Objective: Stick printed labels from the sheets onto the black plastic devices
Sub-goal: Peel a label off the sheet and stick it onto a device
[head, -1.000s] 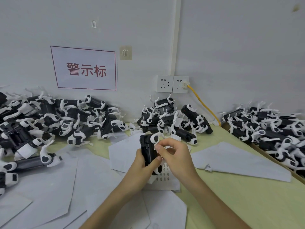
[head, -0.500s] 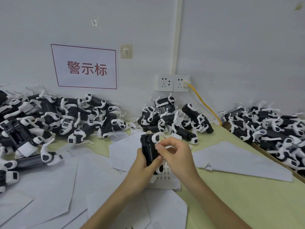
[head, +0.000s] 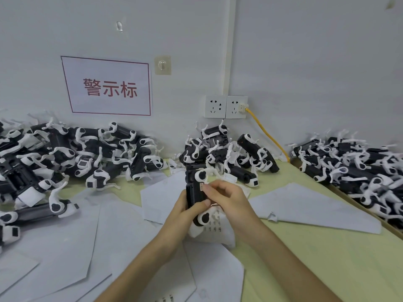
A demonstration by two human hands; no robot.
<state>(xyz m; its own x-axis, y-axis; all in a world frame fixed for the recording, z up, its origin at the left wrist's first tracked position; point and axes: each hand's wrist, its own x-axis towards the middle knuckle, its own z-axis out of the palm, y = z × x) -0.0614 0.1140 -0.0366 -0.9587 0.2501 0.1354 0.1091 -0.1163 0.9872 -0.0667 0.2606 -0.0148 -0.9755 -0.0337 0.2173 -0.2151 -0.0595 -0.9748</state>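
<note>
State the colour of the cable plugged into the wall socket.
The cable is yellow; the head view shows it.

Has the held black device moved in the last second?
No, not noticeably: the device stays just below-left of the socket, gripped by the left hand, while the right hand holds a label against it.

Piles of devices (head: 72, 158) crowd the bench (head: 327, 258) at left, centre (head: 229, 153) and right (head: 359, 166); lower right of the frame lies open.

A red-lettered sign (head: 109, 88) hangs upper left on the wall; an adhesive hook (head: 162, 65), twin sockets (head: 225, 106) and a yellow cable (head: 268, 134) sit right of it.
</note>
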